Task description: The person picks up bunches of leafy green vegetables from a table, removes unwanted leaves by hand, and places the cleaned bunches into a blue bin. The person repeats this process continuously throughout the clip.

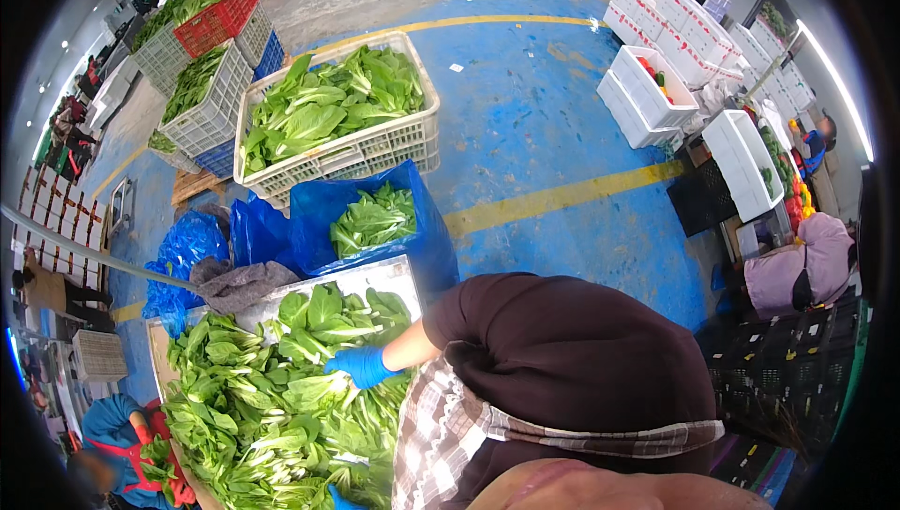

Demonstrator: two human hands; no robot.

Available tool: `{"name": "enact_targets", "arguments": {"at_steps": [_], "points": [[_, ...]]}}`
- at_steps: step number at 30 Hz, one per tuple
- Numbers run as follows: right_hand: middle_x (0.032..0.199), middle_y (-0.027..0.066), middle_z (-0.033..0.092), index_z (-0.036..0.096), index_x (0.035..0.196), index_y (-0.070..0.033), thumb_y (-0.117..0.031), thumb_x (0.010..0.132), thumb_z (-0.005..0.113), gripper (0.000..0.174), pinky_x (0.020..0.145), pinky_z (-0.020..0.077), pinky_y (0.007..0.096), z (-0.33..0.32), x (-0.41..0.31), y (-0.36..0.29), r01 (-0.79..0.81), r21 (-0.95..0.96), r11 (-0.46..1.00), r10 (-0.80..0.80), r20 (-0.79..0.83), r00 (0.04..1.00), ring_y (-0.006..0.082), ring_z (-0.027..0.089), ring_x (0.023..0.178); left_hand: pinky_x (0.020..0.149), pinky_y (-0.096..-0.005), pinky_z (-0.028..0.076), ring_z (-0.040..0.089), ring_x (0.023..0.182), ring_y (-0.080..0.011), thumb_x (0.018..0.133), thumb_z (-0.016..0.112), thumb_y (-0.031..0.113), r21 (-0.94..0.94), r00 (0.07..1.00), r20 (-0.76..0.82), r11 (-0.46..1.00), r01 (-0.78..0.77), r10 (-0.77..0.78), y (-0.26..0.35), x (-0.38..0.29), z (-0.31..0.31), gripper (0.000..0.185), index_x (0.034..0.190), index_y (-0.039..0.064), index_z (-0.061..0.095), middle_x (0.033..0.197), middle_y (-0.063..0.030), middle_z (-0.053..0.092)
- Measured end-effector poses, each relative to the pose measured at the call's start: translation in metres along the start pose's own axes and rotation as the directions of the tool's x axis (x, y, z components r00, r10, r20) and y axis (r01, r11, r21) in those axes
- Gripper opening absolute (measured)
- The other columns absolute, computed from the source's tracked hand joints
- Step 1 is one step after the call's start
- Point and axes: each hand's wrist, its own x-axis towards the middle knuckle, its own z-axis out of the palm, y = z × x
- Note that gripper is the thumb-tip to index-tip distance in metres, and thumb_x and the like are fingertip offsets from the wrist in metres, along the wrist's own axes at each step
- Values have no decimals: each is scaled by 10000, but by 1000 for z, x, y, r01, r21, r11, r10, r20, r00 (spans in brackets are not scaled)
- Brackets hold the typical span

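A heap of leafy green vegetables (246, 397) with pale stalks covers the metal-edged table before me. My right hand (362, 367), in a blue glove, reaches over the middle of the heap. Its fingers curl round the pale stalk end of a leafy green (320, 392). At the bottom edge only part of my left hand (343, 499) shows, also blue-gloved, low among the leaves; whether it grips anything is hidden. Just beyond the table's far corner, a blue plastic bag liner (432, 229) stands spread around a pile of greens (376, 218).
A pale plastic crate (337, 158) full of greens stands past the bag. Stacked crates (211, 99) rise behind it. A grey cloth (239, 283) and crumpled blue plastic (186, 246) lie by the table edge. Opposite, a red-gloved co-worker (123, 433) holds greens. White foam boxes (647, 95) stand right.
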Motion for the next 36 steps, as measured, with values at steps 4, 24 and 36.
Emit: {"name": "enact_targets", "arguments": {"at_steps": [4,24,36], "points": [[1213,231,571,490,1362,-75,-120,702,732,705,905,501,436,8,6,3,10,-36,999,-11,-26,1000,384,584,1099,1074,-469,371,560,1131,-257,959,572,177,-6,1000,-15,1000,3,-3,1,5,-9,309,1239,49,591,1212,-107,614],[1226,233,566,522,1319,-72,-138,716,728,641,917,499,447,-7,9,-4,-39,-23,999,39,-13,999,401,575,1126,1018,-442,430,580,1144,-275,946,600,250,-80,985,-172,997,-16,2,48,112,-48,389,1273,39,589,1253,-139,617],[1284,191,550,469,1385,-101,-194,744,705,689,943,488,471,-16,16,-14,68,-111,991,-68,1,998,377,572,1150,984,-426,465,591,1151,-285,939,616,294,-356,989,-70,930,94,-127,100,286,-102,441,1293,34,588,1278,-158,618]]}}
